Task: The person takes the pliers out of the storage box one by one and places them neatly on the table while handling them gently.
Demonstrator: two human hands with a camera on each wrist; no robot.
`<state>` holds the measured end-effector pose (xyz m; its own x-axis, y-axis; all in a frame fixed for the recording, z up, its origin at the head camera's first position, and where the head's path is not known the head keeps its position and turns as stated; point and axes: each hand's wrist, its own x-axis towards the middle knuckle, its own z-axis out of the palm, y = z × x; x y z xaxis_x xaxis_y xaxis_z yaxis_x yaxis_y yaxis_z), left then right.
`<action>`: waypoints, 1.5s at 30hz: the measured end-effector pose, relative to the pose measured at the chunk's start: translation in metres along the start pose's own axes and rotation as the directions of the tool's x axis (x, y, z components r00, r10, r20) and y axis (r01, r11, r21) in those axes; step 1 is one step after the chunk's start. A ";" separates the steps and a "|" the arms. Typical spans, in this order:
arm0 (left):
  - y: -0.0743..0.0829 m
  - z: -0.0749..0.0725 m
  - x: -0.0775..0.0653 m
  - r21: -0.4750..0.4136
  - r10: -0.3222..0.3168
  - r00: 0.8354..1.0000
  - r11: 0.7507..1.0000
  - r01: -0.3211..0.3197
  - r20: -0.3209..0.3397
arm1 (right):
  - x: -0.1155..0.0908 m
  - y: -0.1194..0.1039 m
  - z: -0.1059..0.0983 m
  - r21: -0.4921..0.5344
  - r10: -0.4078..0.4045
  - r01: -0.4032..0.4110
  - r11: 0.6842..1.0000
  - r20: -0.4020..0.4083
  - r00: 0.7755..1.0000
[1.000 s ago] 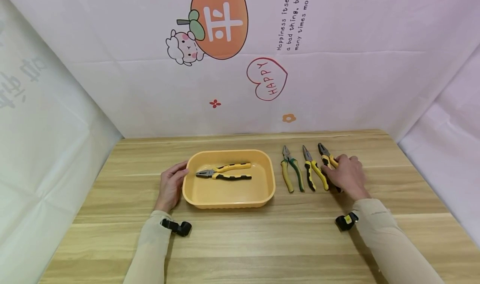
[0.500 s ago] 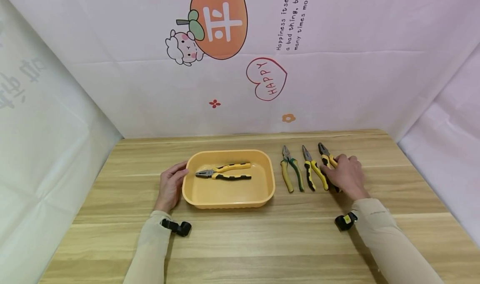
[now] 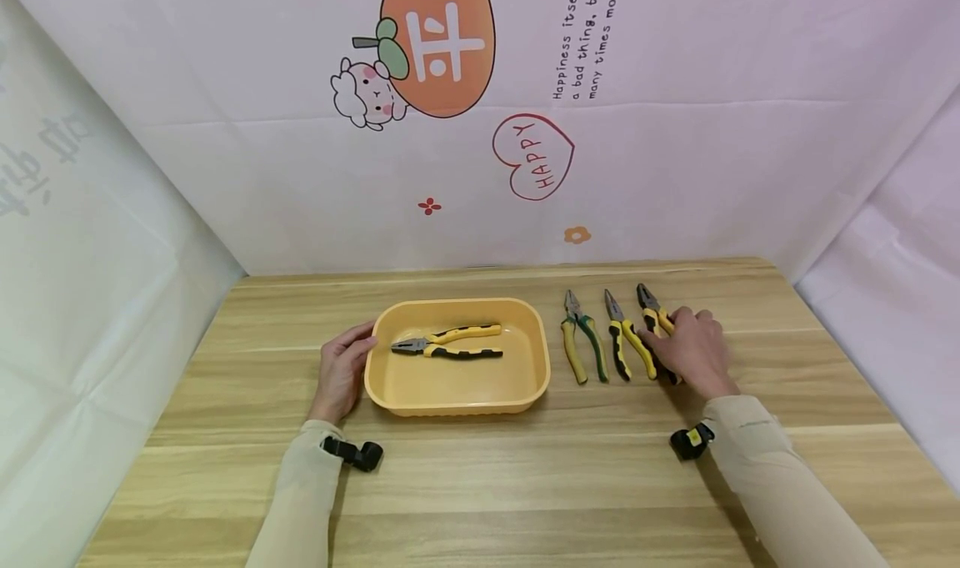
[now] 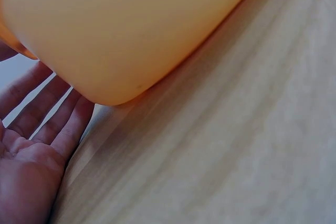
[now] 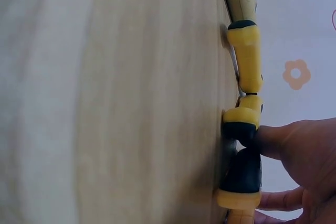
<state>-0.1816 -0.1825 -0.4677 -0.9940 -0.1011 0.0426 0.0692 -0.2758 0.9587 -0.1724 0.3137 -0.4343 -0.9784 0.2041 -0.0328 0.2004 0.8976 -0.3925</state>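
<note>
A shallow yellow plastic tray point(image 3: 450, 389) stands left of centre in the head view. Inside it lies one pair of yellow-and-black pliers point(image 3: 412, 347), jaws pointing left. My left hand point(image 3: 341, 372) is at the tray's left end; its fingers point(image 4: 44, 98) are straight against the outer wall. On the right, my right hand point(image 3: 693, 353) holds the rightmost pliers point(image 3: 650, 308) by their yellow-and-black handles, thumb on one side and fingers on the other. The hand hides part of those handles, and the pliers lie on the table with jaws away from me.
Two more tools lie between tray and right hand: green-and-yellow pliers point(image 3: 573, 309) and yellow-and-black long-nose pliers point(image 3: 617, 314). The wooden table point(image 3: 510, 485) ends at a white printed cloth point(image 3: 300, 209) behind. A black wrist camera point(image 3: 360, 455) sits on each sleeve.
</note>
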 end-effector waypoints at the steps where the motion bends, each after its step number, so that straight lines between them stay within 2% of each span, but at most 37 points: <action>1: 0.000 0.000 0.000 -0.001 -0.001 1.000 1.000 0.001 -0.001 | 0.000 0.000 0.000 -0.002 -0.002 0.002 1.000 -0.001 1.000; 23: 0.000 0.000 0.000 -0.005 -0.001 1.000 1.000 0.001 0.005 | -0.005 -0.003 -0.016 -0.004 -0.019 0.019 1.000 0.070 0.997; 33: -0.001 -0.001 0.001 0.000 0.006 1.000 1.000 -0.006 0.006 | -0.008 -0.012 -0.023 0.001 -0.047 0.047 0.999 0.004 0.999; 45: -0.002 -0.002 0.000 -0.019 0.019 1.000 1.000 -0.019 0.012 | -0.019 -0.028 -0.033 0.049 -0.137 0.142 0.989 -0.092 0.986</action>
<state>-0.1818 -0.1833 -0.4704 -0.9934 -0.0949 0.0643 0.0895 -0.2917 0.9523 -0.1578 0.2977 -0.3926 -0.9878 0.1142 0.1063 0.0566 0.8972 -0.4380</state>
